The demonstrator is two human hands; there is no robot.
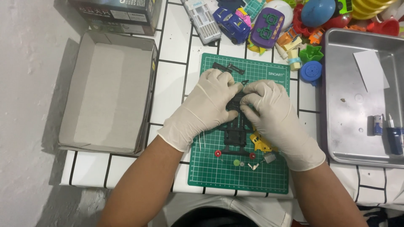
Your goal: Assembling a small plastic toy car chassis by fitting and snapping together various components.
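Both hands wear white gloves and meet over a green cutting mat [219, 172]. My left hand [202, 109] and my right hand [273, 115] pinch a black plastic toy-car chassis [235, 135] at its far end; its near part shows between the wrists. A yellow part [261, 143] lies by my right wrist. Small red gears [218, 153], a green gear [236, 162], a small grey motor [269, 157] and a white bit lie on the mat near me. A black plastic piece [228, 67] lies at the mat's far edge.
An open cardboard box lid [107, 92] sits left on the white tiled table. A metal tray [349, 130] at right holds a paper slip, a small battery and a screwdriver. Colourful toys, a blue toy car [230, 24] and a box are at the back.
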